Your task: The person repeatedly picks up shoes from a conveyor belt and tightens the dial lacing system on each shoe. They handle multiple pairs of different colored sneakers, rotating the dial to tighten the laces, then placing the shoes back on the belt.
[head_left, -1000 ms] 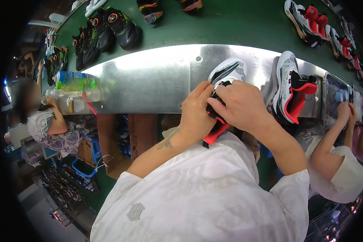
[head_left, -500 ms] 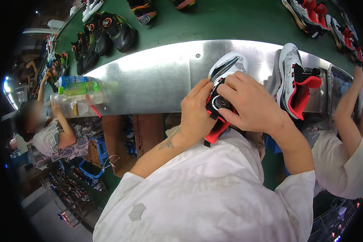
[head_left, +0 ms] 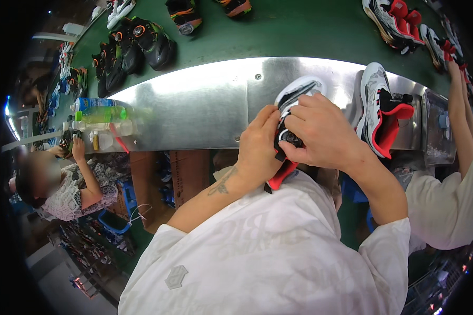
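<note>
A white and grey sneaker [head_left: 286, 97] with a black tongue and red lining is between my hands at the metal counter's near edge, its toe pointing away. My left hand [head_left: 258, 149] is closed along its left side. My right hand [head_left: 320, 131] is curled over the top, thumb and fingers closed at a round black dial [head_left: 291, 138] on the tongue; the fingers partly hide it. The heel, near my shirt, is partly covered by my left hand. To the right, a matching sneaker [head_left: 372, 105] with red lining stands on the counter.
The metal counter [head_left: 194, 105] borders a green surface [head_left: 278, 31] with black-orange shoes [head_left: 155, 44] and white-red shoes [head_left: 391, 23]. Bottles [head_left: 102, 113] lie at left; a clear tray [head_left: 439, 126] is at right. Co-workers sit at both sides. A cardboard box [head_left: 192, 173] is below.
My right fingers have shifted over the dial, covering more of it. The right co-worker's arms now reach farther toward the shoes. The left co-worker's hands have lowered and hold a dark shoe.
</note>
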`<action>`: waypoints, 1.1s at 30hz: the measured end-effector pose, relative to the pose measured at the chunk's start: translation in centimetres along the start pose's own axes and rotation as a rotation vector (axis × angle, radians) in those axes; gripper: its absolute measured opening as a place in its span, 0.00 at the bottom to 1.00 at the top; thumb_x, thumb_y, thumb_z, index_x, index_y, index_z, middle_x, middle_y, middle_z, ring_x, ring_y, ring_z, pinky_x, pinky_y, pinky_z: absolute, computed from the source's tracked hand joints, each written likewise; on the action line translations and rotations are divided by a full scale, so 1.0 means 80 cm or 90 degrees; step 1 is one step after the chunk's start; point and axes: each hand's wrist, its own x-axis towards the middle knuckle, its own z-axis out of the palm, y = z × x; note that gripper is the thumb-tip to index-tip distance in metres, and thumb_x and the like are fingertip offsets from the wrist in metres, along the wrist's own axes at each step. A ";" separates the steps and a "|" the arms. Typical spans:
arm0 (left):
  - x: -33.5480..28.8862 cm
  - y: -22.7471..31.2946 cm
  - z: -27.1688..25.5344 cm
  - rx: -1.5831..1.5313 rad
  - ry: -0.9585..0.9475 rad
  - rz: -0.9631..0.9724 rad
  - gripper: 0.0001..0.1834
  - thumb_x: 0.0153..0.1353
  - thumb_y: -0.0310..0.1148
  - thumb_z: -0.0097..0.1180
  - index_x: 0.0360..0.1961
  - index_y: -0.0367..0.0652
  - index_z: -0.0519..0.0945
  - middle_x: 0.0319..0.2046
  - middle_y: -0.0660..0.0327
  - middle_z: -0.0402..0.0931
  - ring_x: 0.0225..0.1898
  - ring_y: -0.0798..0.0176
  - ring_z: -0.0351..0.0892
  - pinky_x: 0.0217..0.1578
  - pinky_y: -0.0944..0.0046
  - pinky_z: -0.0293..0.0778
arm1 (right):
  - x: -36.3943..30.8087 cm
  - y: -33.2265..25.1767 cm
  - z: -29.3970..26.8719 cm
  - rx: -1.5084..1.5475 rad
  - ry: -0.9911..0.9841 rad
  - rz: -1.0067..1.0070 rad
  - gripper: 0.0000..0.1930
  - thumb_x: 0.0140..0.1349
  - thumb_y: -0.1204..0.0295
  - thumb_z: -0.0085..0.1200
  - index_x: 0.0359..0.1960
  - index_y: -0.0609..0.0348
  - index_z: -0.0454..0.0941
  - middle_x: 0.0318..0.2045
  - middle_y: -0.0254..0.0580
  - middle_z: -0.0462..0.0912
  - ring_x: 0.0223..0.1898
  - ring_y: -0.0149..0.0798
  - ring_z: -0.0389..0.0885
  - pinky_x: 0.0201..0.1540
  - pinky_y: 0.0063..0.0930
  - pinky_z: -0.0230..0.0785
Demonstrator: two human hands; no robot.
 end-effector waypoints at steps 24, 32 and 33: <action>0.000 -0.004 0.004 0.016 0.003 0.023 0.38 0.42 0.18 0.72 0.60 0.27 0.79 0.64 0.43 0.77 0.52 0.35 0.85 0.49 0.48 0.83 | -0.017 -0.044 0.018 0.029 -0.152 0.372 0.20 0.63 0.53 0.67 0.32 0.60 0.83 0.30 0.45 0.85 0.38 0.49 0.83 0.40 0.45 0.78; -0.001 -0.001 0.005 0.023 -0.009 0.018 0.39 0.42 0.18 0.71 0.61 0.27 0.79 0.63 0.44 0.77 0.52 0.37 0.86 0.48 0.49 0.84 | -0.019 -0.024 0.039 -0.023 0.213 0.143 0.22 0.62 0.51 0.68 0.20 0.56 0.84 0.19 0.42 0.84 0.26 0.45 0.84 0.32 0.43 0.77; -0.002 -0.001 0.005 0.029 0.000 0.022 0.38 0.42 0.18 0.71 0.61 0.27 0.79 0.63 0.44 0.78 0.51 0.37 0.86 0.47 0.49 0.84 | -0.019 -0.026 0.041 -0.036 0.195 0.170 0.22 0.62 0.51 0.68 0.20 0.55 0.84 0.19 0.42 0.84 0.25 0.45 0.84 0.31 0.43 0.76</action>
